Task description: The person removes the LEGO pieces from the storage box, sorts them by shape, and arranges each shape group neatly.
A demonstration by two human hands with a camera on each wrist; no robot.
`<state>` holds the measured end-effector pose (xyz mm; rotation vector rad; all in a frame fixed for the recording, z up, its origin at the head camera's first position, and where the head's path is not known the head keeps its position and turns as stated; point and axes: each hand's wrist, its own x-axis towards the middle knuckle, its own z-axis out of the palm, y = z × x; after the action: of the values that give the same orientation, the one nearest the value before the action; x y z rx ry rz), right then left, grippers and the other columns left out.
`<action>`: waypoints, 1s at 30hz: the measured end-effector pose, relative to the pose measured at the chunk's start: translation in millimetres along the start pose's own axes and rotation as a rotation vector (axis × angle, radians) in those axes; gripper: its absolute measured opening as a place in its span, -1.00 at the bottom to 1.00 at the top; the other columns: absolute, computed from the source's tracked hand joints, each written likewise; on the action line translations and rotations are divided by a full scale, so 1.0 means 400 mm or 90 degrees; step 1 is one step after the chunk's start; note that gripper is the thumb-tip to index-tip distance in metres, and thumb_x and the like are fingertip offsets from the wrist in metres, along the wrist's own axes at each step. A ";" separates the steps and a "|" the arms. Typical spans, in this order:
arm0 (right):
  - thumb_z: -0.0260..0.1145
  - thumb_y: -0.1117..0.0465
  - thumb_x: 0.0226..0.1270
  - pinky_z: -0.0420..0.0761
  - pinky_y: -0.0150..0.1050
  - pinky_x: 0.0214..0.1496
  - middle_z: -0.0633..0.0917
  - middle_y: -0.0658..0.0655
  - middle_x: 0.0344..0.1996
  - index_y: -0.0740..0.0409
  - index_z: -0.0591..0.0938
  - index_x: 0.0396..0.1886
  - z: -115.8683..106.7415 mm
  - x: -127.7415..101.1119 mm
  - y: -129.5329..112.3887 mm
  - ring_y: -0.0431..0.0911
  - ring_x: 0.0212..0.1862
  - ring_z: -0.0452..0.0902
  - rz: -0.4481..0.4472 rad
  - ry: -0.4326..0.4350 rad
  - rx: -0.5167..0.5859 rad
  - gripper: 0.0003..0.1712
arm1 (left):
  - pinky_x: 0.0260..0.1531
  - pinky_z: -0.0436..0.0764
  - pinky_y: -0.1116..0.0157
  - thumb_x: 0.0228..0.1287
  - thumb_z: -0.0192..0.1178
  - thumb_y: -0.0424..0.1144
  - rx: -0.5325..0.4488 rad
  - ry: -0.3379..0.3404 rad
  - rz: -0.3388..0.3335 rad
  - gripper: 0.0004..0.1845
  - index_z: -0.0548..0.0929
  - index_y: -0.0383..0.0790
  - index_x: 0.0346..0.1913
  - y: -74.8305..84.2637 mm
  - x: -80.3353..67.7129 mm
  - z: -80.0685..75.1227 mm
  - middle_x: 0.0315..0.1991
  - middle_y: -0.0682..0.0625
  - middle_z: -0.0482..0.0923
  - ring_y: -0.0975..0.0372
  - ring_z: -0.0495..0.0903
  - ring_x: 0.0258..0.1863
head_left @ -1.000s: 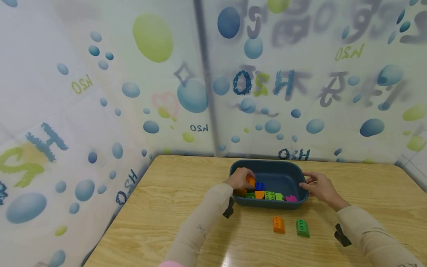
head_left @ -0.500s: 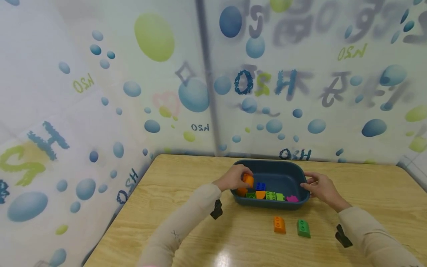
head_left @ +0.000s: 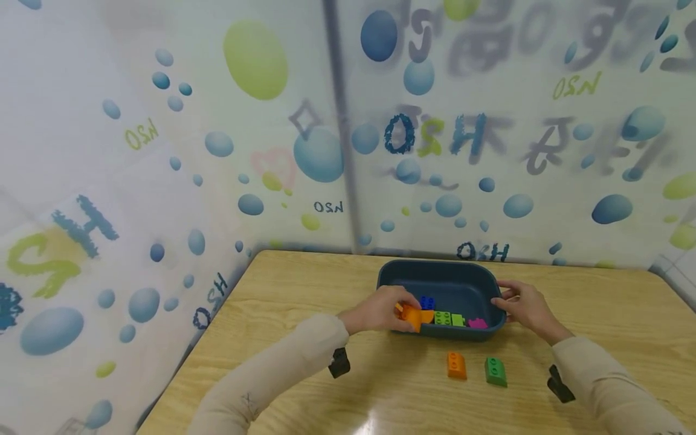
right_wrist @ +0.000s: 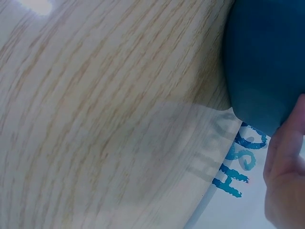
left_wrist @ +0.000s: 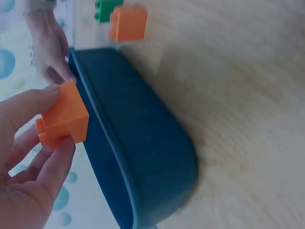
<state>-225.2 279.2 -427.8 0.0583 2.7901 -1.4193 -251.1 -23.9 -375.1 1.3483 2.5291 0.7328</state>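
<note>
A dark blue tub (head_left: pixel 446 275) stands on the wooden table (head_left: pixel 304 302) and holds blue (head_left: pixel 426 302), green (head_left: pixel 448 318) and pink (head_left: pixel 477 324) bricks. My left hand (head_left: pixel 380 309) pinches an orange brick (head_left: pixel 411 316) over the tub's near left rim; in the left wrist view the orange brick (left_wrist: pixel 63 117) sits between thumb and fingers beside the tub (left_wrist: pixel 138 143). My right hand (head_left: pixel 522 305) grips the tub's right rim. In the right wrist view only a fingertip (right_wrist: pixel 286 143) and the tub's wall (right_wrist: pixel 267 57) show.
An orange brick (head_left: pixel 455 365) and a green brick (head_left: pixel 495 371) lie on the table in front of the tub. Bubble-printed curtains (head_left: pixel 163 151) close off the table at the back and left.
My left hand has lifted the orange brick out of the tub's left end and drawn it toward me, over the near rim. The right hand has stayed on the tub's rim.
</note>
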 end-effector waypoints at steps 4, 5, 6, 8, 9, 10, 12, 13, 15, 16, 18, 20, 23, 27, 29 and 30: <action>0.23 0.29 0.16 0.58 -0.26 -0.48 0.49 0.40 -0.25 0.53 0.24 0.16 -0.002 0.003 0.001 -0.02 -0.35 0.54 -0.002 -0.002 0.002 -0.36 | -0.42 0.39 0.62 -0.03 0.33 -0.23 0.022 -0.021 0.024 -0.67 0.64 -0.21 -0.14 0.025 -0.021 0.016 -0.31 0.07 0.51 0.39 0.39 -0.41; 0.23 0.29 0.16 0.58 -0.26 -0.47 0.49 0.40 -0.25 0.53 0.24 0.16 -0.001 0.003 0.002 -0.02 -0.34 0.55 -0.002 -0.003 0.002 -0.36 | -0.42 0.38 0.63 -0.03 0.33 -0.23 0.026 -0.027 0.029 -0.68 0.64 -0.21 -0.14 0.029 -0.026 0.024 -0.31 0.08 0.51 0.40 0.39 -0.40; 0.23 0.29 0.16 0.58 -0.26 -0.47 0.49 0.40 -0.25 0.53 0.23 0.16 -0.001 0.004 0.003 -0.01 -0.34 0.55 -0.003 -0.004 0.003 -0.36 | -0.42 0.37 0.64 -0.02 0.33 -0.23 0.033 -0.033 0.035 -0.68 0.64 -0.20 -0.14 0.033 -0.030 0.032 -0.32 0.09 0.51 0.41 0.38 -0.41; 0.23 0.28 0.16 0.58 -0.26 -0.47 0.49 0.39 -0.25 0.53 0.23 0.17 -0.001 0.004 0.004 0.00 -0.33 0.55 -0.004 -0.003 0.003 -0.35 | -0.43 0.36 0.65 -0.02 0.32 -0.23 0.042 -0.044 0.043 -0.70 0.65 -0.20 -0.15 0.039 -0.036 0.050 -0.32 0.10 0.52 0.43 0.39 -0.41; 0.23 0.28 0.17 0.58 -0.26 -0.47 0.49 0.39 -0.25 0.53 0.23 0.17 -0.001 0.004 0.005 0.01 -0.33 0.55 -0.005 -0.003 0.005 -0.35 | -0.43 0.36 0.65 -0.02 0.32 -0.24 0.043 -0.049 0.047 -0.70 0.65 -0.21 -0.15 0.039 -0.038 0.061 -0.31 0.10 0.53 0.43 0.39 -0.41; 0.23 0.27 0.17 0.58 -0.26 -0.47 0.49 0.38 -0.25 0.53 0.23 0.17 -0.001 0.004 0.005 0.01 -0.33 0.55 -0.005 -0.003 0.006 -0.35 | -0.43 0.35 0.66 -0.02 0.32 -0.23 0.047 -0.053 0.048 -0.69 0.64 -0.22 -0.15 0.039 -0.040 0.072 -0.30 0.09 0.54 0.44 0.40 -0.40; 0.23 0.27 0.17 0.58 -0.25 -0.47 0.49 0.38 -0.26 0.53 0.23 0.17 -0.002 0.002 0.004 0.00 -0.33 0.55 -0.004 -0.003 0.007 -0.35 | -0.44 0.36 0.66 -0.03 0.33 -0.23 0.057 -0.059 0.048 -0.68 0.64 -0.22 -0.14 0.037 -0.043 0.094 -0.28 0.09 0.54 0.45 0.40 -0.40; 0.23 0.27 0.17 0.58 -0.25 -0.47 0.49 0.38 -0.25 0.53 0.23 0.17 -0.002 0.002 0.004 0.00 -0.33 0.55 -0.002 -0.003 0.007 -0.35 | -0.40 0.35 0.65 -0.03 0.33 -0.22 0.067 -0.062 0.045 -0.67 0.64 -0.22 -0.14 0.036 -0.044 0.104 -0.27 0.10 0.54 0.46 0.40 -0.38; 0.23 0.27 0.17 0.58 -0.25 -0.46 0.48 0.39 -0.25 0.52 0.23 0.17 -0.002 0.002 0.004 -0.01 -0.33 0.54 0.000 -0.004 0.006 -0.35 | -0.36 0.35 0.62 -0.02 0.33 -0.20 0.077 -0.069 0.037 -0.66 0.64 -0.21 -0.12 0.031 -0.044 0.124 -0.26 0.11 0.53 0.46 0.39 -0.35; 0.23 0.27 0.17 0.58 -0.24 -0.46 0.48 0.39 -0.24 0.52 0.23 0.17 -0.002 0.002 0.003 -0.01 -0.33 0.54 0.002 -0.004 0.005 -0.35 | -0.34 0.34 0.61 -0.02 0.33 -0.19 0.081 -0.071 0.030 -0.66 0.64 -0.20 -0.12 0.029 -0.044 0.133 -0.26 0.12 0.52 0.46 0.39 -0.34; 0.23 0.26 0.17 0.58 -0.24 -0.45 0.48 0.41 -0.23 0.52 0.23 0.18 -0.001 0.003 0.003 -0.01 -0.33 0.54 0.003 -0.004 0.003 -0.34 | -0.31 0.32 0.57 -0.01 0.32 -0.18 0.084 -0.072 0.019 -0.66 0.63 -0.18 -0.12 0.025 -0.042 0.148 -0.26 0.14 0.51 0.46 0.38 -0.32; 0.23 0.26 0.17 0.58 -0.24 -0.46 0.47 0.41 -0.23 0.52 0.23 0.17 -0.002 0.004 0.002 -0.01 -0.33 0.54 0.002 -0.003 0.000 -0.34 | -0.33 0.32 0.58 -0.02 0.32 -0.18 0.080 -0.067 0.010 -0.67 0.63 -0.17 -0.13 0.019 -0.040 0.162 -0.26 0.14 0.51 0.45 0.38 -0.32; 0.23 0.26 0.17 0.58 -0.25 -0.46 0.47 0.40 -0.23 0.52 0.23 0.17 -0.002 0.004 0.000 -0.03 -0.35 0.53 0.002 -0.002 -0.003 -0.34 | -0.36 0.31 0.58 -0.03 0.33 -0.18 0.082 -0.053 -0.005 -0.67 0.64 -0.17 -0.14 0.013 -0.036 0.176 -0.27 0.15 0.54 0.44 0.38 -0.33; 0.23 0.27 0.17 0.58 -0.25 -0.46 0.47 0.40 -0.24 0.53 0.23 0.17 -0.003 0.003 -0.001 -0.04 -0.35 0.53 0.002 -0.003 -0.006 -0.35 | -0.39 0.31 0.60 -0.03 0.33 -0.18 0.083 -0.038 -0.019 -0.68 0.65 -0.17 -0.16 0.008 -0.036 0.187 -0.26 0.15 0.57 0.43 0.38 -0.33; 0.24 0.26 0.17 0.58 -0.25 -0.46 0.46 0.40 -0.24 0.53 0.23 0.17 -0.002 0.003 -0.001 -0.04 -0.35 0.53 0.003 -0.002 -0.008 -0.35 | -0.40 0.32 0.60 -0.03 0.33 -0.18 0.081 -0.031 -0.026 -0.68 0.64 -0.18 -0.16 0.007 -0.037 0.190 -0.26 0.14 0.57 0.43 0.38 -0.34; 0.24 0.26 0.17 0.58 -0.26 -0.46 0.46 0.40 -0.24 0.52 0.23 0.16 -0.003 0.003 -0.001 -0.04 -0.35 0.53 0.003 -0.002 -0.009 -0.35 | -0.41 0.32 0.60 -0.02 0.33 -0.17 0.080 -0.028 -0.030 -0.68 0.64 -0.19 -0.16 0.006 -0.037 0.192 -0.26 0.14 0.56 0.43 0.37 -0.34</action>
<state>-226.3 279.7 -426.8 0.0626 2.7955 -1.3981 -211.7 -9.1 -441.0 1.3229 2.6005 0.5371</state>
